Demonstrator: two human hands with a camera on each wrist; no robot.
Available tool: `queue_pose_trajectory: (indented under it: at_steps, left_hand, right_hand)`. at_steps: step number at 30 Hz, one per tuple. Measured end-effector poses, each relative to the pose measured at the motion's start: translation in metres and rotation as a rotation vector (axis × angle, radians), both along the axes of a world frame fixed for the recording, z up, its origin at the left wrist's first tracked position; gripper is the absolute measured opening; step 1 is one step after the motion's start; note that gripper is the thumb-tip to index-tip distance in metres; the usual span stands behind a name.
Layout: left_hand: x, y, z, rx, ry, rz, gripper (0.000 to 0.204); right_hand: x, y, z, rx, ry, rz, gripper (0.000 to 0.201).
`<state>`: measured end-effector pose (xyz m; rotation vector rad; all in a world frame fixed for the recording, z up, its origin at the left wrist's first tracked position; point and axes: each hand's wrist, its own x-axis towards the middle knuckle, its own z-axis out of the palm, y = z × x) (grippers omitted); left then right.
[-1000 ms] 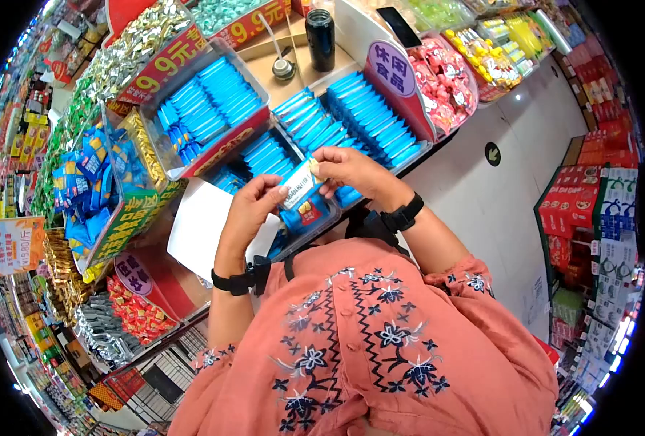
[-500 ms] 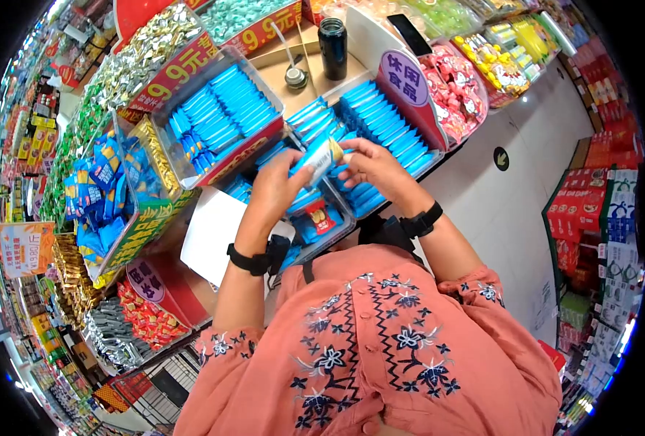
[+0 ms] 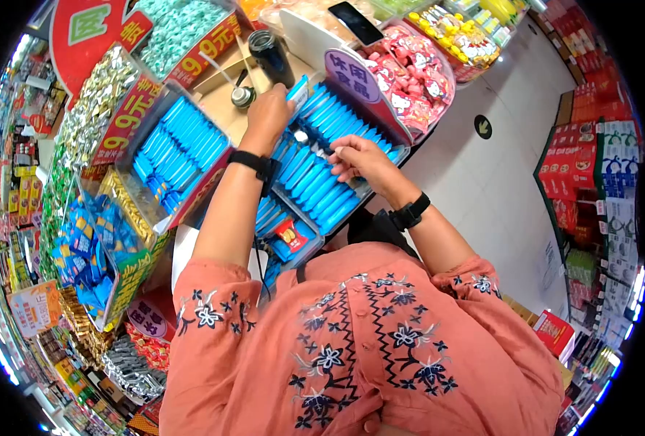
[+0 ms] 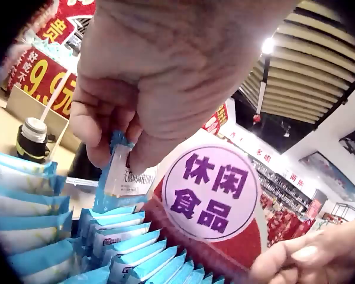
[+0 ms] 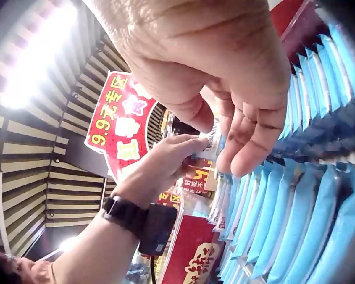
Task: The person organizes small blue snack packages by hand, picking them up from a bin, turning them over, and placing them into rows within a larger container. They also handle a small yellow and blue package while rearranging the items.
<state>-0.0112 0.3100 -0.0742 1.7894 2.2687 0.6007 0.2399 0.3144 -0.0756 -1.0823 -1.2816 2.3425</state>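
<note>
My left hand (image 3: 270, 116) pinches a blue-and-white packet (image 4: 121, 177) by its top edge, upright at the far end of a row of similar packets (image 4: 136, 251). In the head view that packet (image 3: 299, 93) is beside the black bottle. My right hand (image 3: 362, 163) hovers above the rows of blue packets (image 3: 315, 182), its fingers loosely bent with nothing between them. In the right wrist view the right hand (image 5: 225, 89) hangs near the packet rows (image 5: 296, 207), and the left hand (image 5: 160, 163) shows behind it.
A black bottle (image 3: 270, 58) and its lid with a straw (image 3: 242, 96) stand behind the packets. A phone (image 3: 356, 23) lies at the top. The purple round sign (image 3: 351, 75) rises at the right of the rows. Another bin of blue packets (image 3: 177, 149) is at left.
My left hand has moved away from my body to the far end of the row with the packet. My right hand has let go of it. The head view has shifted.
</note>
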Motion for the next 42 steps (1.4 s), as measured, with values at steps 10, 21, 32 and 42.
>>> queue_pose_trajectory:
  at_steps: [10,21,32,42]
  left_hand:
    - [0.001,0.052,-0.054,0.067,0.146,-0.039,0.018]
    - [0.016,0.03,0.001,-0.049,0.005,0.09,0.028]
    - [-0.014,-0.194,0.121,0.31,-0.536,0.424,0.025]
    - [-0.039,-0.355,0.202,0.668,-0.401,0.724,0.026]
  right_hand:
    - [0.023,0.024,-0.02,-0.068,-0.033,-0.046,0.024]
    - [0.013,0.024,-0.004,-0.029,-0.039,0.026,0.029]
    - [-0.052,-0.035,0.032,0.014,0.017,0.247,0.025]
    - [-0.109,-0.108,0.083,0.107,0.142,0.505,0.024]
